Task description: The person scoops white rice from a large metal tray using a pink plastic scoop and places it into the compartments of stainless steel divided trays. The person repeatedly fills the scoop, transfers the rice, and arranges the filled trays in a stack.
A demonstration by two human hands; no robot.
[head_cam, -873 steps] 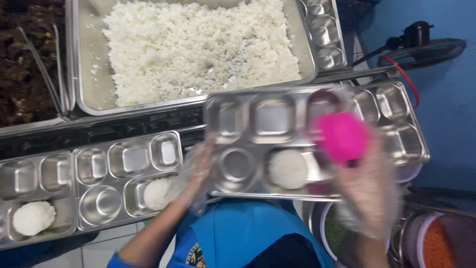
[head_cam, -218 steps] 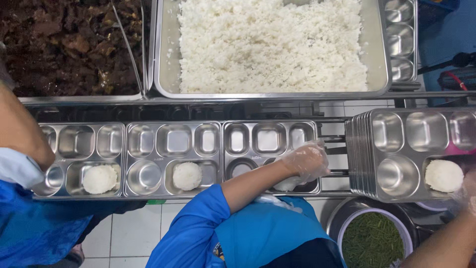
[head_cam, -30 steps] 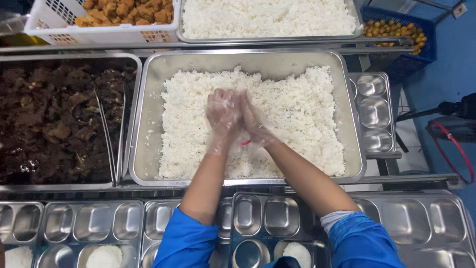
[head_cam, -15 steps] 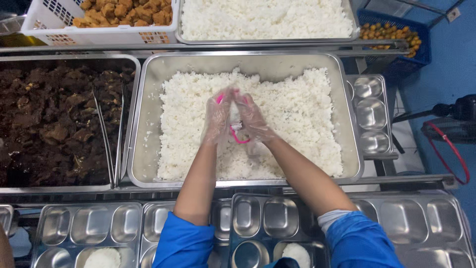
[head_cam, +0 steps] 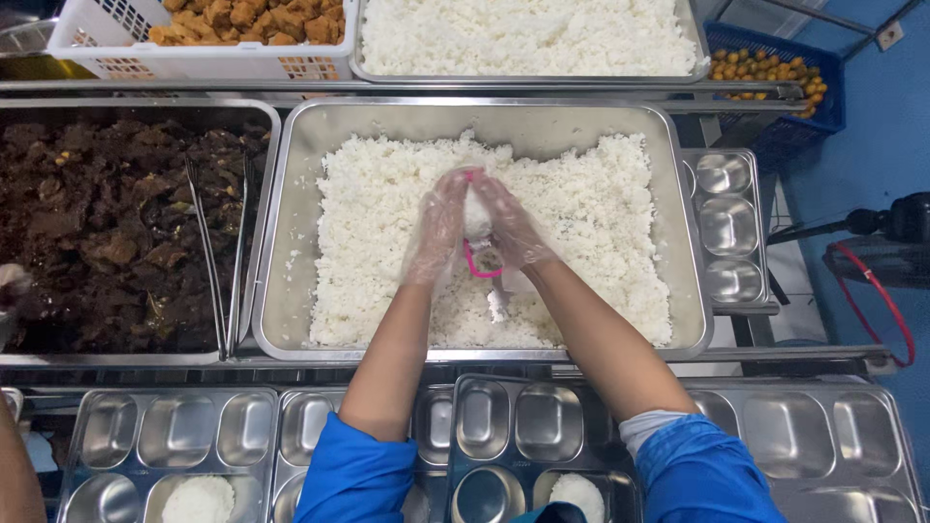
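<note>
Since half a second ago our left hand (head_cam: pixel 436 228) and right hand (head_cam: pixel 511 228) have closed tighter around a white rice ball (head_cam: pixel 477 215) above the pink cup (head_cam: pixel 481 260), at the rice tray's (head_cam: pixel 291 242) twelve o'clock.

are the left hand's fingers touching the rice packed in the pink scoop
Touching. The head view shows the left hand fingers pressed against the rice ball in the pink scoop, no gap.

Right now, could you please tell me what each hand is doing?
Left hand: curled, pressing the white rice ball.
Right hand: closed around the small pink plastic cup under that ball.
</note>
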